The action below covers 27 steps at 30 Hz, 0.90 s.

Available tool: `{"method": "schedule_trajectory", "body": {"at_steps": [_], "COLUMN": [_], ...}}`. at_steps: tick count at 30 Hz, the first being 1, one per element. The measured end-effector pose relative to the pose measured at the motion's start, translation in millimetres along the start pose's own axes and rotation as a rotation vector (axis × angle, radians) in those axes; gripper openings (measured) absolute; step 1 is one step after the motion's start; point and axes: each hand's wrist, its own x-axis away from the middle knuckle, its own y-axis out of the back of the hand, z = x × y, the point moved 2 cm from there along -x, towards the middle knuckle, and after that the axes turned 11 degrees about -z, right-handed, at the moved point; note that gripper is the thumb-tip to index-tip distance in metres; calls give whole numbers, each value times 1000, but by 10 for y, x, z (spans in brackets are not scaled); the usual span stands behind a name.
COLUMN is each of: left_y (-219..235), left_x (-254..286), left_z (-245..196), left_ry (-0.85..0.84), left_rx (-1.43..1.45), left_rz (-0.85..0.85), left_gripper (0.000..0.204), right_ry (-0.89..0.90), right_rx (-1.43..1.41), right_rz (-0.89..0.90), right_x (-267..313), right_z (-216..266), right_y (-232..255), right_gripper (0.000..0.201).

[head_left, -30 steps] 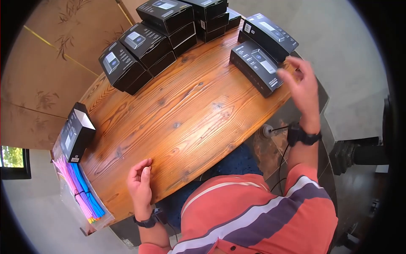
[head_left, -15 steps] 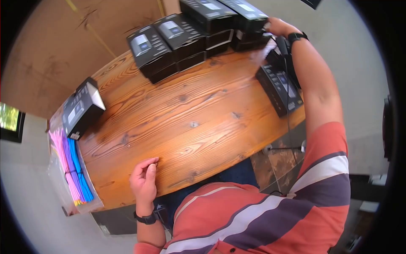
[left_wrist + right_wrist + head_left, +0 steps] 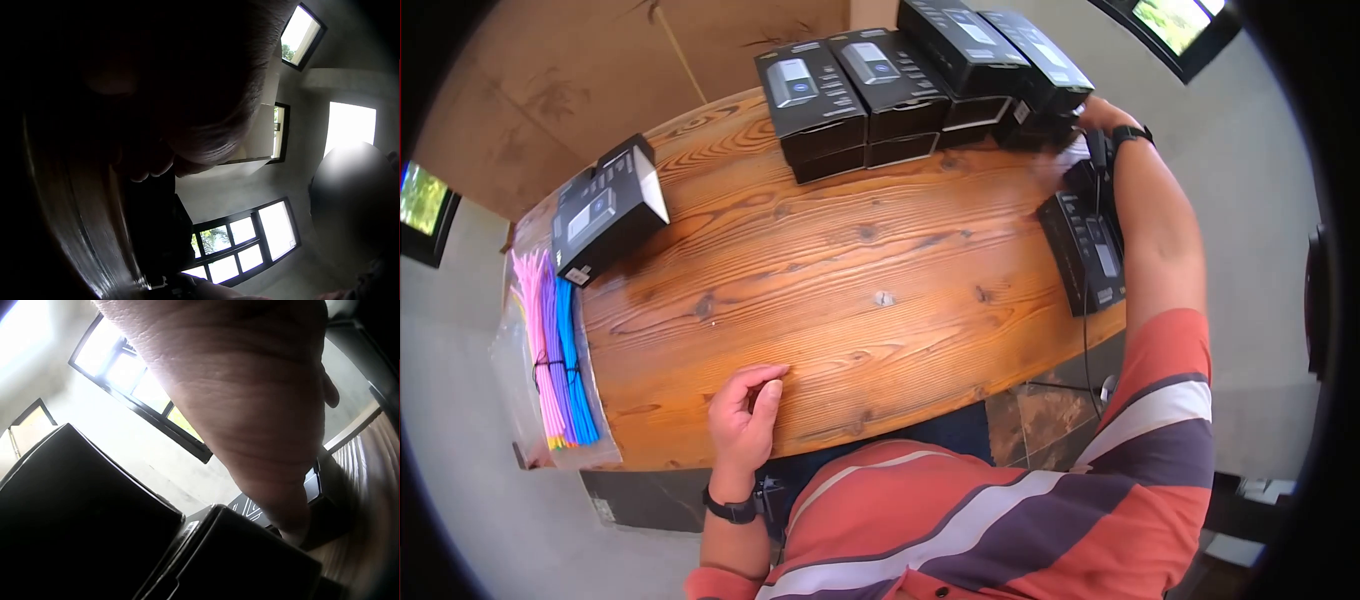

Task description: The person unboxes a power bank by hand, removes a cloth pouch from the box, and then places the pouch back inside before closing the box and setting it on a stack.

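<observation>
In the head view, the left hand (image 3: 745,415) lies near the table's front edge, its fingers loosely curled around nothing. The right hand (image 3: 1108,115) is at the far right, beside the right end of the stacked black boxes (image 3: 1045,65). Its fingers are largely out of sight there, so its hold cannot be made out. From the right wrist view, the right hand (image 3: 250,394) reaches down past dark boxes (image 3: 87,519) to a printed black box (image 3: 331,506). The left wrist view shows the left hand (image 3: 187,94) in deep shadow.
A black box (image 3: 1090,250) sits by the table's right edge under the right forearm, with a dark cable hanging past it. At the left stand an open-ended black box (image 3: 615,220) and bundled pink, purple and blue sticks (image 3: 555,360) on a clear bag.
My right hand has moved from the boxes at the right edge to the far end of the stack. The head view has shifted; my left hand remains by the front edge.
</observation>
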Motion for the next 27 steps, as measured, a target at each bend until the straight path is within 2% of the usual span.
{"method": "schedule_trajectory", "body": {"at_steps": [1, 2, 3, 4, 5, 8, 9, 11, 13, 14, 16, 17, 19, 21, 22, 23, 24, 25, 26, 27], "left_y": [0, -18, -19, -9, -32, -17, -21, -8, 5, 15, 37, 62, 160, 430, 597, 904, 1114, 1278, 1407, 1518], "left_x": [3, -4, -5, -4, -12, -48, -57, -61, -60, -67, -92, -125, -264, -600, -748, -1016, -1218, -1380, -1513, -1636], "left_z": [4, -1, -12, -29, -51, -72, -86, -117, -115, -104, -32, -21, -21, -94, -332, -227, -296, -391, -453, -485], "left_ry": [-2, 6, 15, 18, -4, -62, -102, -83, 19, 18, 156, 155, 116, -94, -101, -217, -155, -97, -100, 28], "left_rx": [1, -22, -48, -57, -76, -107, -111, -114, -55, -59, 77, 78, 208, 57, 27, -58, -105, -150, -147, -137], "left_rz": [-31, -17, -13, -69, -43, -28, 15, 2, 34, 24, 56, 56, -96, -369, -470, -570, -654, -736, -727, -694], "left_gripper": [18, 17, 16, 16, 16, 16, 16, 18, 18, 18, 20, 20, 25, 38, 49, 56, 58, 61, 61, 59], "right_ry": [46, 106, 229, 344, 400, 360, 334, 119, 12, 22, -5, -79, 21, -84, -16, 49, 44, 209, 371, 459], "right_rx": [-3, -110, -127, -163, -175, -140, -125, -249, -259, -266, -222, -204, -322, -771, -862, -951, -947, -931, -909, -953], "right_rz": [-41, -105, -64, -198, -194, -194, -193, -251, -322, -321, -615, -651, -782, -485, -498, -508, -509, -499, -488, -411], "right_x": [-58, -377, -781, -790, -1074, -1480, -1696, -1187, -582, -456, -261, -13, -8, 744, 1208, 1635, 1957, 2237, 2474, 2631], "right_z": [-44, -401, -769, -831, -476, -1836, -1634, -1214, -857, -852, -937, -840, -1281, -1000, -687, -414, -229, -52, 60, 112], "right_y": [-59, -361, -658, -712, -769, -1014, -1074, -527, -3, 132, 407, 630, 757, 989, 1112, 1179, 1166, 1129, 1064, 934], "right_gripper": [75, 74, 75, 72, 72, 69, 69, 71, 70, 70, 74, 76, 76, 74, 73, 72, 72, 72, 71, 76]}}
